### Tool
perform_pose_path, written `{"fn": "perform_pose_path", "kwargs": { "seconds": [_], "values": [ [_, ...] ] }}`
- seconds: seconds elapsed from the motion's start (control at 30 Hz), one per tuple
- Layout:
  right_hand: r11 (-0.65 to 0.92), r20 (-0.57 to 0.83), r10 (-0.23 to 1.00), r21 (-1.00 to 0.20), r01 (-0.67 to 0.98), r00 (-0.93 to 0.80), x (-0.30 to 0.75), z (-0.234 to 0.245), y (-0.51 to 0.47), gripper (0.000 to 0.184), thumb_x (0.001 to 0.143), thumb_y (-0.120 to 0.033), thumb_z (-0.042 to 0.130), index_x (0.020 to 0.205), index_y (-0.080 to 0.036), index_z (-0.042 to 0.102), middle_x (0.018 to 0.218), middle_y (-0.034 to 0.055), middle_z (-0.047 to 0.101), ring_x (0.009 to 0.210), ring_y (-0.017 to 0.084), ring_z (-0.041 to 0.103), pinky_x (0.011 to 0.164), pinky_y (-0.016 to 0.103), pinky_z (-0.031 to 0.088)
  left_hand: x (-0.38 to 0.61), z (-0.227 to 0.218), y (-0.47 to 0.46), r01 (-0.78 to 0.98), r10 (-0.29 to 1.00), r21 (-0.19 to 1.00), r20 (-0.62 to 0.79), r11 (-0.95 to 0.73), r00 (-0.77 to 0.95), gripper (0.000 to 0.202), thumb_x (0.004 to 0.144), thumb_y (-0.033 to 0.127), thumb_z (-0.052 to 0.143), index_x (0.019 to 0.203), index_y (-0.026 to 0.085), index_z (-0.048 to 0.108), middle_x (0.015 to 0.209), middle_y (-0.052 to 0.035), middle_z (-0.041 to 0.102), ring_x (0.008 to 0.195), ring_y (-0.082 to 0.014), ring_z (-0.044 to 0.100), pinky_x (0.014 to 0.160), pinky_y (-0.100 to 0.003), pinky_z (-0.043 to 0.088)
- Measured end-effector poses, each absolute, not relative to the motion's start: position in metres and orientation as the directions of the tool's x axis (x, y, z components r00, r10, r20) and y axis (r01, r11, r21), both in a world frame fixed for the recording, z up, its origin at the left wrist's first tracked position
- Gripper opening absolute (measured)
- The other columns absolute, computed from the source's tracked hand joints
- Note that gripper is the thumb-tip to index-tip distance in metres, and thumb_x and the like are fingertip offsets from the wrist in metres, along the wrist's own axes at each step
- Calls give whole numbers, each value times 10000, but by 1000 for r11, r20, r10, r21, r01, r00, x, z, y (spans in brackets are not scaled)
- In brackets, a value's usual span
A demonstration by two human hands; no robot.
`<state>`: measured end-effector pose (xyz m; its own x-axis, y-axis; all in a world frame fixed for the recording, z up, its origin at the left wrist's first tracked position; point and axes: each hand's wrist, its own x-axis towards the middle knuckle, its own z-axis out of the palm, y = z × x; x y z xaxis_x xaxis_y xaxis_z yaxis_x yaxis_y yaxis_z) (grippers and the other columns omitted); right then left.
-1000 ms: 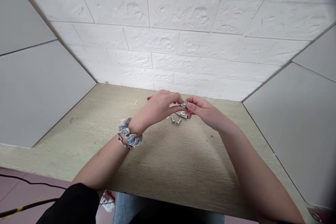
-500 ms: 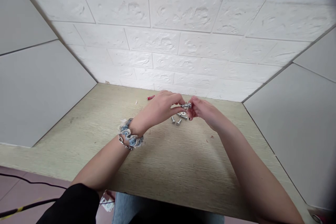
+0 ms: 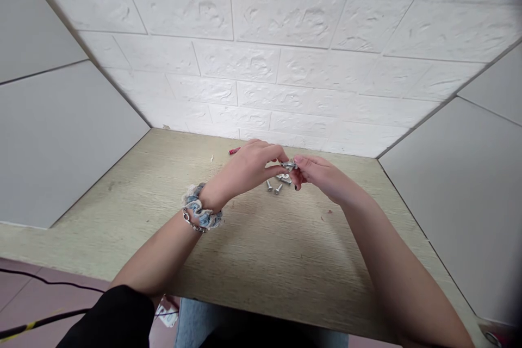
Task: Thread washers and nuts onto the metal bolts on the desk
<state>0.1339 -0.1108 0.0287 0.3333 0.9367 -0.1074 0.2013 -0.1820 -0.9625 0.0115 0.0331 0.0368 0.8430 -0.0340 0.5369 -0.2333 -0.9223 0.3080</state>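
Conceivably, the metal fastener (image 3: 289,165) pinched mid-frame by left hand (image 3: 256,161) and right hand (image 3: 322,174) could be dropped if either slips.

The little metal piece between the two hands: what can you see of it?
The metal piece is small, silvery and shiny, slender, and looks like steel. It lies roughly level, pinched between the left hand at one end and the right hand at the other. Fingers hide both ends, and its finer parts are too small to make out. Loose bolts lie nearby.
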Motion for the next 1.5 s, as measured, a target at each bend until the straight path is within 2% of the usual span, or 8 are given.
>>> {"fn": "perform_pose_path", "kwargs": {
  "seconds": [0.3, 0.53, 0.67, 0.77, 0.87, 1.07, 1.33, 1.5],
  "values": [
    [-106, -40, 952, -973, 204, 303, 135, 30, -113, 135, 830, -319, 495, 847, -190, 460, 746, -1, 533, 635, 107, 500, 638, 286, 425, 12, 35, 34, -204, -7, 302, 543, -931, 840, 91, 790, 265, 600, 805, 181, 569, 748, 20, 629, 720, -111, 558, 743, -266, 414],
    [-83, -14, 946, -976, 203, 323, 136, 28, -113, 205, 764, -216, 540, 931, -229, 422, 747, -23, 511, 652, 111, 491, 640, 285, 416, 12, 34, 34, -203, -5, 307, 541, -930, 841, 108, 779, 276, 617, 811, 186, 567, 756, 26, 634, 727, -110, 562, 746, -263, 412],
    [-102, -37, 931, -981, 164, 363, 137, 24, -111, 255, 802, -384, 526, 998, -241, 445, 815, -6, 540, 635, 110, 510, 662, 301, 426, 11, 35, 33, -223, -10, 317, 555, -922, 832, 113, 793, 288, 602, 802, 184, 560, 754, 27, 631, 725, -102, 561, 745, -256, 409],
    [-139, -89, 923, -985, 107, 374, 137, 19, -108, 439, 831, -596, 353, 873, -188, 510, 757, 30, 561, 598, 122, 510, 649, 312, 426, 11, 35, 32, -234, -30, 301, 555, -924, 831, 115, 804, 289, 585, 787, 179, 555, 739, 21, 624, 718, -104, 557, 739, -258, 409],
    [-180, -132, 920, -979, 99, 370, 135, 16, -105, 562, 814, -665, 288, 718, -162, 520, 632, 36, 538, 581, 134, 496, 640, 312, 419, 12, 35, 32, -240, -41, 295, 548, -925, 835, 102, 810, 279, 576, 794, 180, 555, 744, 17, 623, 718, -107, 557, 739, -261, 409],
    [-177, -125, 917, -978, 106, 378, 130, 18, -105, 498, 821, -622, 352, 703, -168, 519, 626, 17, 508, 587, 128, 483, 647, 308, 421, 12, 35, 33, -231, -39, 296, 535, -927, 844, 83, 811, 261, 572, 799, 180, 558, 727, 19, 614, 714, -107, 555, 746, -263, 407],
    [-172, -113, 928, -976, 137, 354, 130, 24, -110, 358, 854, -525, 380, 852, -193, 511, 807, 17, 513, 664, 118, 504, 698, 313, 418, 12, 35, 33, -199, -9, 315, 515, -928, 857, 89, 805, 276, 582, 803, 187, 570, 737, 23, 625, 715, -107, 551, 755, -270, 407],
    [-106, -69, 950, -989, 105, 305, 133, 22, -112, 171, 847, -371, 462, 951, -239, 431, 848, -11, 462, 682, 104, 506, 709, 304, 419, 12, 34, 35, -197, 2, 314, 535, -929, 845, 114, 801, 296, 589, 810, 184, 568, 752, 19, 629, 723, -108, 555, 748, -269, 409]
  ]
}}
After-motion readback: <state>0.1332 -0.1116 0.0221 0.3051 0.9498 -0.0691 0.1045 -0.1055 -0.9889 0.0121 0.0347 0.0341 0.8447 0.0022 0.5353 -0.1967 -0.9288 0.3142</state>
